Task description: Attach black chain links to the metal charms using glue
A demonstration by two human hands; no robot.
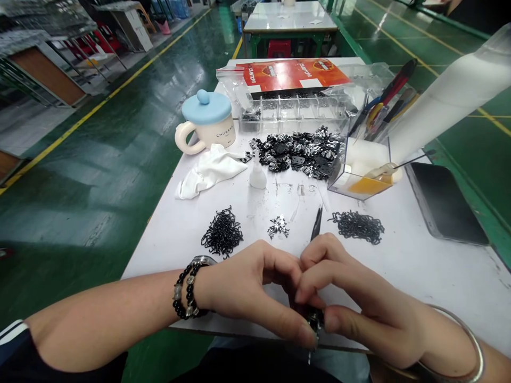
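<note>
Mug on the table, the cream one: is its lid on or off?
On. The light blue lid with the round knob sits on top of the cream mug, covering its opening completely.

Red-orange printed card (291,74) lying flat at the far end of the white table (399,271): the word "CUSTOM" (250,74) runs sideways along its left end; two orange-and-black shield emblems (322,65) carry lettering too small to read; cream ceramic mug (209,139) with pale blue lid: dark capitals on its side, apparently "CHIIKAWA".
</note>
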